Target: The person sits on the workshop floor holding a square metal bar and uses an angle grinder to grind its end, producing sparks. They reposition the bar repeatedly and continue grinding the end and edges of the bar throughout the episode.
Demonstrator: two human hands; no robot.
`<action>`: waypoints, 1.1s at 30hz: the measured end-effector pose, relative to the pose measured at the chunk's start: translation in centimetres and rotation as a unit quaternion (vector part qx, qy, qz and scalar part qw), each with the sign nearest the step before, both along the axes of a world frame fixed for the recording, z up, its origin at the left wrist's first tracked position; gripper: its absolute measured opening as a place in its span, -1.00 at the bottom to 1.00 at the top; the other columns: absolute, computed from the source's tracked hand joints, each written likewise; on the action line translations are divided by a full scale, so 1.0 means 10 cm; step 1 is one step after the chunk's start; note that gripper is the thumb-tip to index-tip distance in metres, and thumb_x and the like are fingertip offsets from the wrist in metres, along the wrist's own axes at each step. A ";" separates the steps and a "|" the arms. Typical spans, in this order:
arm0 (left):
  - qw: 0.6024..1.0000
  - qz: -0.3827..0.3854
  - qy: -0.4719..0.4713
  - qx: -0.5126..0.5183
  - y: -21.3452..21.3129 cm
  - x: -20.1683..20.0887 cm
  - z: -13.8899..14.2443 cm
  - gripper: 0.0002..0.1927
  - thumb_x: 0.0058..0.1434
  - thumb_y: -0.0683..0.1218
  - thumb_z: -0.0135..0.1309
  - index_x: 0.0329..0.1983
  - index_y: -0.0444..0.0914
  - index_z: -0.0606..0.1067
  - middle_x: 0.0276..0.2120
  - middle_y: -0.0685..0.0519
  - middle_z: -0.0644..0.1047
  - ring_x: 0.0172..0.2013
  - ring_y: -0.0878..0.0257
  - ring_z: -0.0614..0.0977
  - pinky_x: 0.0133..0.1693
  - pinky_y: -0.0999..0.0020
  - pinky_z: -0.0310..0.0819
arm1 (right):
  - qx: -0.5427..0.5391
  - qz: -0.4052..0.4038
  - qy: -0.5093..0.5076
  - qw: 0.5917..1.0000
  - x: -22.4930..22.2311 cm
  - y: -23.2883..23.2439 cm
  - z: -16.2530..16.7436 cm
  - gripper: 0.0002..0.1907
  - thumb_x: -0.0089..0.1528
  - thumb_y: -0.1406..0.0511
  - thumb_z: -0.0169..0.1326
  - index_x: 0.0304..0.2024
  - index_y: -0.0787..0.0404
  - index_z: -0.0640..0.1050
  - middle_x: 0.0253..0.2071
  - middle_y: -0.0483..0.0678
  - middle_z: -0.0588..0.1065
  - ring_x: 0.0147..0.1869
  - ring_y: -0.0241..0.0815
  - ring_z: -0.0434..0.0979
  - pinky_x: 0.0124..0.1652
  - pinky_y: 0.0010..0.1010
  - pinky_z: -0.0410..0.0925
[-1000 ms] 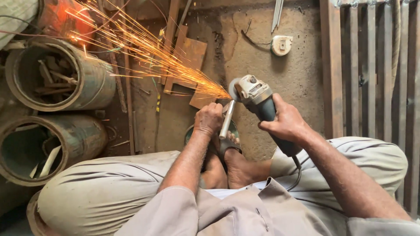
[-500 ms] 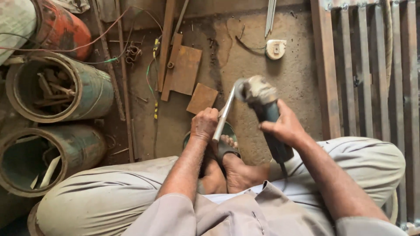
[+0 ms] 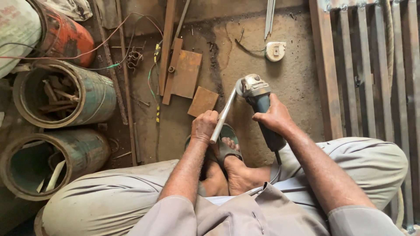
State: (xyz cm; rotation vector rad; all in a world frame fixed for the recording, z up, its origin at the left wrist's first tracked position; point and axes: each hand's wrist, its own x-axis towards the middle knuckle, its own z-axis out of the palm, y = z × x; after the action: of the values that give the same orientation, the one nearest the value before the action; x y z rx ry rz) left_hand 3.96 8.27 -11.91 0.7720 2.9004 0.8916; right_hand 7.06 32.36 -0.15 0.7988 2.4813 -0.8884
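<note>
Gripping one slim, pale grey metal rod (image 3: 223, 117) near its lower end, the left hand (image 3: 204, 126) has its fingers curled tight around it above a green sandal (image 3: 229, 144). The right hand (image 3: 274, 117) is closed around the dark blue body of one angle grinder (image 3: 259, 105), whose silver head touches the rod's top end. Outward on the concrete floor (image 3: 288, 83) lie two rusty flat plates (image 3: 187, 73), one white round socket (image 3: 275, 51) and two open green drums (image 3: 61, 94), with one orange drum (image 3: 65, 37) behind.
</note>
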 end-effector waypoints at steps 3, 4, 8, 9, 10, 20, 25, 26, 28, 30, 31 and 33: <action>1.000 0.000 0.007 0.005 0.01 -0.01 0.01 -0.88 0.18 -0.09 0.07 -0.44 -0.15 0.42 -0.42 0.00 0.54 -0.37 -0.01 0.65 -0.38 0.07 0.56 | 0.005 0.005 -0.018 1.000 -0.04 -0.04 0.03 -0.30 -0.10 0.12 0.38 -0.09 0.32 0.35 -0.34 0.21 0.56 -0.19 0.16 0.62 -0.13 -0.08 0.45; 1.000 0.001 0.008 0.007 0.01 -0.01 0.00 -0.88 0.18 -0.08 0.08 -0.45 -0.15 0.41 -0.42 0.00 0.54 -0.38 -0.01 0.65 -0.38 0.07 0.56 | 0.004 0.012 -0.015 1.000 -0.03 -0.06 0.06 -0.29 -0.10 0.12 0.37 -0.06 0.31 0.35 -0.33 0.21 0.56 -0.18 0.17 0.62 -0.13 -0.08 0.45; 1.000 0.003 0.001 0.002 0.01 0.00 -0.01 -0.89 0.18 -0.08 0.07 -0.44 -0.14 0.42 -0.42 0.01 0.54 -0.38 0.00 0.66 -0.38 0.07 0.56 | -0.009 0.031 -0.025 0.999 0.14 -0.12 0.24 -0.25 -0.09 0.13 0.33 0.06 0.25 0.33 -0.32 0.24 0.56 -0.18 0.22 0.63 -0.13 -0.05 0.45; 1.000 0.003 0.002 0.000 0.01 -0.01 -0.02 -0.89 0.19 -0.09 0.06 -0.44 -0.14 0.42 -0.42 0.02 0.54 -0.38 0.01 0.66 -0.38 0.08 0.56 | -0.016 0.035 -0.030 0.999 0.16 -0.13 0.27 -0.23 -0.10 0.14 0.31 0.09 0.23 0.32 -0.33 0.25 0.57 -0.19 0.23 0.63 -0.13 -0.05 0.45; 1.000 0.003 0.002 -0.003 0.01 0.00 -0.02 -0.90 0.19 -0.10 0.06 -0.43 -0.13 0.42 -0.41 0.02 0.54 -0.38 0.01 0.66 -0.38 0.08 0.56 | -0.017 0.040 -0.024 0.999 0.18 -0.14 0.30 -0.24 -0.09 0.13 0.32 0.08 0.24 0.33 -0.33 0.25 0.56 -0.19 0.22 0.63 -0.13 -0.05 0.45; 1.000 -0.001 -0.007 0.006 -0.01 -0.01 -0.03 -0.91 0.19 -0.12 0.08 -0.42 -0.14 0.42 -0.40 0.01 0.55 -0.37 -0.01 0.66 -0.37 0.07 0.56 | -0.057 0.063 0.029 0.996 0.44 -0.20 0.51 -0.23 -0.12 0.13 0.31 0.09 0.21 0.36 -0.37 0.15 0.54 -0.29 0.11 0.61 -0.20 -0.10 0.44; 1.000 -0.003 -0.026 0.016 -0.03 -0.01 0.01 -0.91 0.10 -0.11 0.12 -0.43 -0.15 0.43 -0.39 -0.01 0.55 -0.34 -0.04 0.66 -0.34 0.04 0.56 | -0.038 0.028 -0.021 0.999 0.40 -0.22 0.46 -0.25 -0.08 0.12 0.31 0.08 0.23 0.36 -0.38 0.21 0.55 -0.28 0.14 0.62 -0.20 -0.10 0.45; 1.000 -0.003 -0.022 0.016 -0.02 -0.02 0.00 -0.91 0.11 -0.11 0.11 -0.43 -0.16 0.43 -0.39 -0.01 0.55 -0.34 -0.04 0.66 -0.34 0.04 0.56 | -0.039 0.024 -0.018 0.999 0.39 -0.23 0.44 -0.25 -0.08 0.12 0.31 0.08 0.22 0.35 -0.37 0.22 0.55 -0.27 0.14 0.62 -0.19 -0.10 0.46; 1.000 -0.001 -0.020 0.016 -0.02 -0.01 0.00 -0.91 0.12 -0.10 0.10 -0.42 -0.16 0.42 -0.39 -0.02 0.55 -0.34 -0.05 0.66 -0.34 0.05 0.57 | -0.054 0.040 0.022 0.998 0.44 -0.24 0.43 -0.25 -0.09 0.13 0.31 0.09 0.22 0.36 -0.33 0.20 0.56 -0.25 0.13 0.63 -0.18 -0.10 0.46; 0.999 0.008 -0.037 0.021 -0.02 0.00 0.00 -0.90 0.17 -0.10 0.08 -0.42 -0.17 0.43 -0.39 -0.04 0.56 -0.36 -0.07 0.66 -0.35 0.04 0.56 | -0.077 0.073 0.100 0.989 0.55 -0.26 0.45 -0.24 -0.11 0.13 0.30 0.09 0.21 0.36 -0.28 0.16 0.57 -0.22 0.10 0.64 -0.18 -0.11 0.45; 0.999 0.011 -0.042 0.024 -0.02 -0.02 0.01 -0.89 0.20 -0.10 0.07 -0.42 -0.18 0.43 -0.38 -0.04 0.56 -0.37 -0.08 0.66 -0.35 0.03 0.56 | -0.083 0.081 0.116 0.986 0.57 -0.28 0.44 -0.25 -0.09 0.13 0.31 0.09 0.22 0.36 -0.26 0.16 0.57 -0.20 0.10 0.64 -0.17 -0.11 0.45; 0.999 0.012 -0.041 0.032 -0.02 -0.02 0.04 -0.87 0.21 -0.08 0.07 -0.43 -0.18 0.43 -0.40 -0.06 0.56 -0.37 -0.10 0.65 -0.35 0.02 0.56 | -0.098 0.098 0.149 0.979 0.58 -0.30 0.42 -0.26 -0.07 0.12 0.32 0.07 0.23 0.35 -0.24 0.17 0.58 -0.15 0.11 0.64 -0.15 -0.11 0.45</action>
State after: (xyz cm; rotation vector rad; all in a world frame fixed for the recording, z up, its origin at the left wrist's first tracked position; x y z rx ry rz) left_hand 3.75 8.05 -11.51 0.6889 2.8274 0.9990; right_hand 12.88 29.31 4.01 0.3695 2.6095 -1.2312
